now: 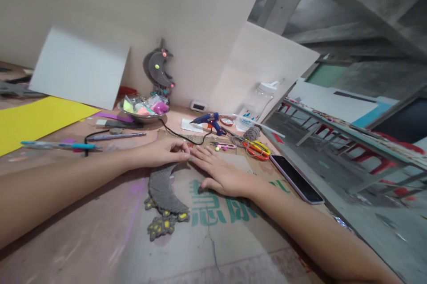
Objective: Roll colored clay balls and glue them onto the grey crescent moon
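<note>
Grey crescent (164, 188) mid-frame on cardboard (240, 242), probably shielding table (80, 222). Left hand (167, 152) at crescent's upper end, fingers narrow; cannot tell if gripping. Right hand (224, 174) flat, fingers slightly spread, apparently bracing. Above centre, glue gun (208, 119) over white sheet (192, 127), likely against drips.

Green "慧" (204, 218) on cardboard (180, 255), neighbouring characters (240, 211) (partly hidden)
</note>
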The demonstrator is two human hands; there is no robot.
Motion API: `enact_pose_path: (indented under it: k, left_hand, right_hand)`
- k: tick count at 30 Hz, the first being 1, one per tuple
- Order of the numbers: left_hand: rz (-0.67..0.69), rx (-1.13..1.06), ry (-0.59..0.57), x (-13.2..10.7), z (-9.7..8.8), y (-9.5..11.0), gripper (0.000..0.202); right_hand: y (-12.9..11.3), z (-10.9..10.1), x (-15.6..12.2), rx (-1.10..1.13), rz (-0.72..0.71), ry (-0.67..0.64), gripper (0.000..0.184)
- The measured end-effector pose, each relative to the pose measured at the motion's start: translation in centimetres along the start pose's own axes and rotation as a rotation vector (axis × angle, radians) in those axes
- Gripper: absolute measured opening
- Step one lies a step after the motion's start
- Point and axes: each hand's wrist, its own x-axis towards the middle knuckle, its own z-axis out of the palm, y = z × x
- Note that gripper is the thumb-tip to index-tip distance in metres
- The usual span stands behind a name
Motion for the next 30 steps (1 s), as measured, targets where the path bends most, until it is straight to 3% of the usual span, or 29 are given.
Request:
enact_pose_path:
  k: [5,9,14,17,22,25,30]
  left_hand:
    - [-0.052,0.01,0.001,-0.2,0.0,0.4,0.032]
    - [-0.082,-0.001,0.001,-0.2,0.0,0.6,0.032]
    - [-0.029,-0.043,-0.003,0.0,0.0,0.4,0.033]
    - [-0.019,-0.02,0.002,0.0,0.0,0.4,0.033]
    - [-0.065,-0.005,-0.006,-0.2,-0.1,0.7,0.034]
    - [-0.058,0.0,-0.005,-0.3,-0.1,0.8,0.033]
    - [-0.036,0.012,0.002,-0.2,-0.1,0.6,0.032]
  right_hand:
    - [2.0,-0.6,-1.6,-0.024,0.119,0.004,0.071]
    - [0.4,-0.7,-2.6,-0.015,0.067,-0.036,0.078]
    - [-1.4,0.1,-0.5,0.017,-0.03,-0.016,0.081]
    - [-0.3,0.1,-0.1,0.019,0.013,0.041,0.076]
    - [1.0,-0.7,-2.4,-0.032,0.131,-0.009,0.075]
    - [-0.3,-0.8,-2.8,-0.055,0.078,-0.05,0.081]
    - [-1.2,-0.2,-0.5,-0.014,-0.012,-0.044,0.083]
